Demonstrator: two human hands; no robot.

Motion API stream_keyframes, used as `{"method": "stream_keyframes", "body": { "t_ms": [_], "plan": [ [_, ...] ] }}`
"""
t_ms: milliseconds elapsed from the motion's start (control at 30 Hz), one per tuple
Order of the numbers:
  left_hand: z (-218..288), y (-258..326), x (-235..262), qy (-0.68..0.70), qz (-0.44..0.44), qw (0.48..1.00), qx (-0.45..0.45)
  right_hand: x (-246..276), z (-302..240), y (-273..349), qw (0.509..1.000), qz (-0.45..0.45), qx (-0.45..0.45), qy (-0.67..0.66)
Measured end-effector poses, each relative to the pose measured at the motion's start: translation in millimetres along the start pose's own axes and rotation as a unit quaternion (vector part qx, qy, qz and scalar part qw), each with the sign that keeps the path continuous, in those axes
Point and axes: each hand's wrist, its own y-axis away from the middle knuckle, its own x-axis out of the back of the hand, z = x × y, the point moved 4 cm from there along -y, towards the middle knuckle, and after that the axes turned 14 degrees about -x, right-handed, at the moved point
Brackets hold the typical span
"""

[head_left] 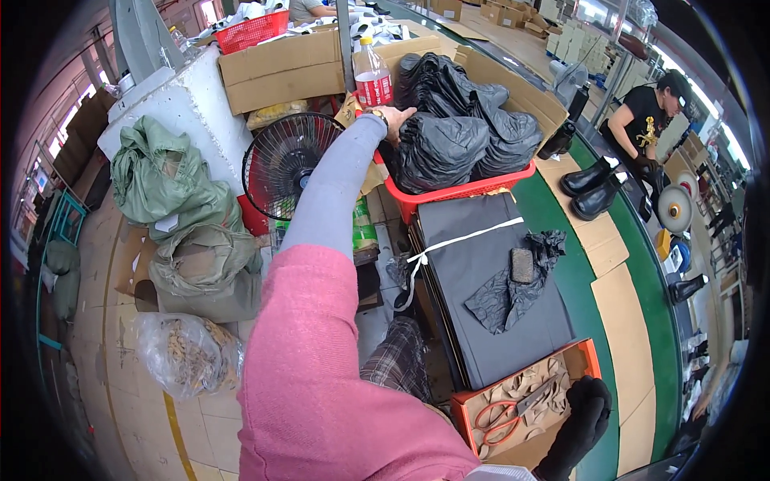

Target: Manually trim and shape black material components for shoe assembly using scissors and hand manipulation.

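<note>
My left hand [395, 122], bare below a grey arm sleeve and a wristband, reaches to the far side. Its fingers are extended at the left edge of the black plastic bundles [442, 151], seemingly touching one. The bundles fill a red basket [459, 192]. Just behind the hand stands a bottle [371, 72] with a red label and yellow cap. At the lower right, a rounded black shape [589, 410] overlaps an orange-edged box [589, 361]; whether it is my gloved right hand or a boot, I cannot tell. Scissors [513, 409] with orange handles lie in that box on paper scraps.
A black sheet stack [449, 232], tied with white ribbon, bears crumpled black plastic [513, 295] and a small grey block [522, 265]. A fan [293, 164] and green sacks [172, 188] stand left. Right, black boots [595, 188] line a green conveyor [573, 276]; a co-worker [646, 120] stands beyond.
</note>
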Motion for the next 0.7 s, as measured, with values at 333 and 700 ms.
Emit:
{"method": "stream_keyframes", "body": {
  "t_ms": [333,700],
  "plan": [
    [-73.2,-76.8,-52.2,-0.009,0.036,0.999,-0.008,-4.3,-2.4,14.4,0.999,-0.031,0.001,0.027],
    [-208.5,-85.6,-1.9,0.005,0.036,0.979,-0.203,114.5,-31.5,59.0,0.939,0.294,0.032,0.177]
  ]
}}
